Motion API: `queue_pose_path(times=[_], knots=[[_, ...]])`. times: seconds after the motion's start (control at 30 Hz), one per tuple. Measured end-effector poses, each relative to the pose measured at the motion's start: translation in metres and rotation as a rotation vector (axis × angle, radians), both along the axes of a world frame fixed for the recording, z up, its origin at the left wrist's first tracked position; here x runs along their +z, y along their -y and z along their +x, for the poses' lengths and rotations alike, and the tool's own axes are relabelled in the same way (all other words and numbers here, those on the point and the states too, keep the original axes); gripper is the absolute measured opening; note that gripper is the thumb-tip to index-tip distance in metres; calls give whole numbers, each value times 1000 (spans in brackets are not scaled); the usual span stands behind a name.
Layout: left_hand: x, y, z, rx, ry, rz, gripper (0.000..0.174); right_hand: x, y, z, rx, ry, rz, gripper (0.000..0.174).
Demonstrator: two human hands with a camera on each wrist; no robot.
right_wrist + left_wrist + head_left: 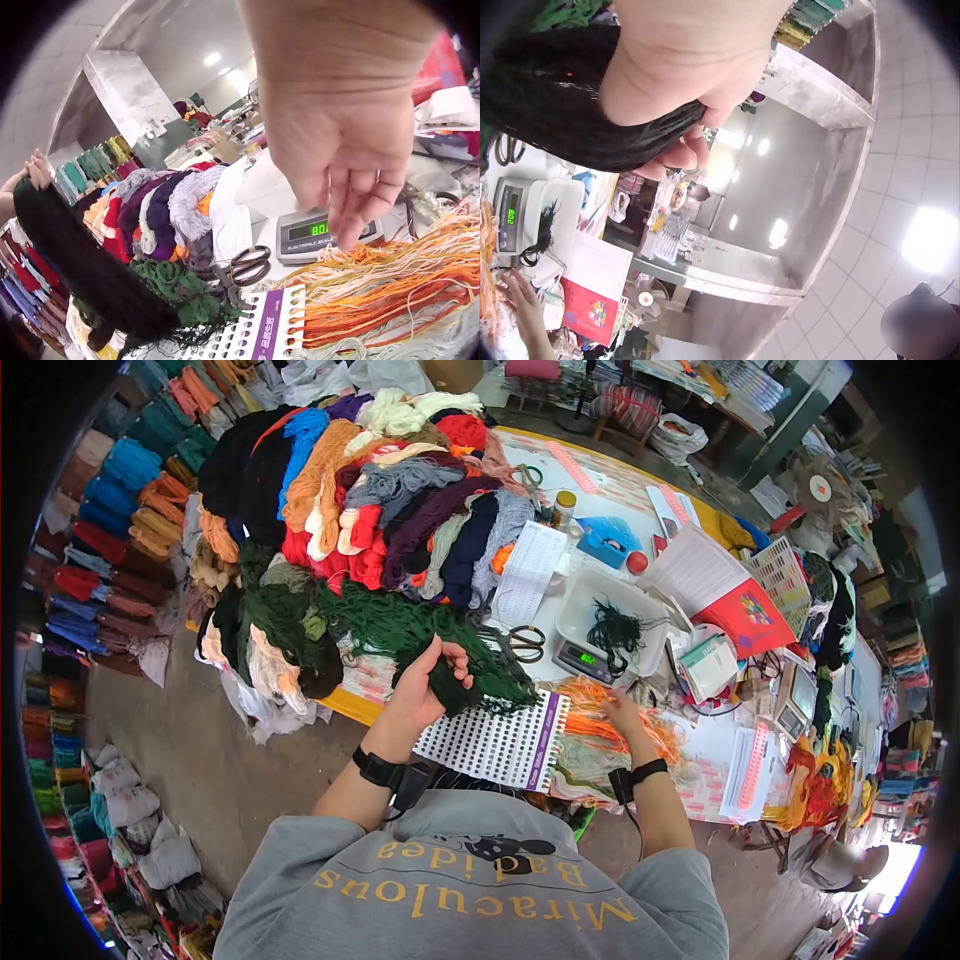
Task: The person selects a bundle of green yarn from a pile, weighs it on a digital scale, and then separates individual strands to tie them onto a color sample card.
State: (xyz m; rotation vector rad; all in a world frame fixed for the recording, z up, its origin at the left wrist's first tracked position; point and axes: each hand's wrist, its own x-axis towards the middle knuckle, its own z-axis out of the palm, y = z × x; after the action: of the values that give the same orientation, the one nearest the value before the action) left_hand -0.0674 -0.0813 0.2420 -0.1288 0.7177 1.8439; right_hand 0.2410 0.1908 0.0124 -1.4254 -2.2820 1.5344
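My left hand [428, 685] grips a thick hank of dark green, nearly black yarn [562, 97], its fingers curled round the upper end. The hank's loose end [139, 315] hangs down over a white card with rows of holes and a purple strip [548, 735]. My right hand [345, 172] has its fingers loosely extended, holding nothing visible, with fingertips close to the scale's front edge and above orange and white threads [390, 292]. A digital scale [583, 660] carries a clear plastic tub [570, 605] with a small dark bundle of yarn [612, 630] inside.
Black-handled scissors [526, 644] lie beside the scale. A large heap of coloured yarn hanks [400, 490] covers the table's far left. To the right are a red booklet [755, 615], a white box [708, 665] and a second scale [795, 695]. Yarn racks stand at left.
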Motion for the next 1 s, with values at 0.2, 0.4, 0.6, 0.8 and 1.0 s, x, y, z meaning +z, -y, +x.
queue_pose_path(times=[0.2,0.4,0.6,0.8,1.0], knots=[[0,6,-6,-39,20,-24,34,1,-8,-8,-12,2,35,51],[-3,5,-7,-82,43,12,35,-15,-19,-27,-115,-38,98,59],[3,6,-4,-119,4,-51,35,-41,-31,-45,-67,79,187,49],[1,-1,2,-184,30,9,38,9,-17,-37,-49,173,384,22],[4,-21,31,-393,-95,-51,39,142,28,-62,-52,-166,695,16]])
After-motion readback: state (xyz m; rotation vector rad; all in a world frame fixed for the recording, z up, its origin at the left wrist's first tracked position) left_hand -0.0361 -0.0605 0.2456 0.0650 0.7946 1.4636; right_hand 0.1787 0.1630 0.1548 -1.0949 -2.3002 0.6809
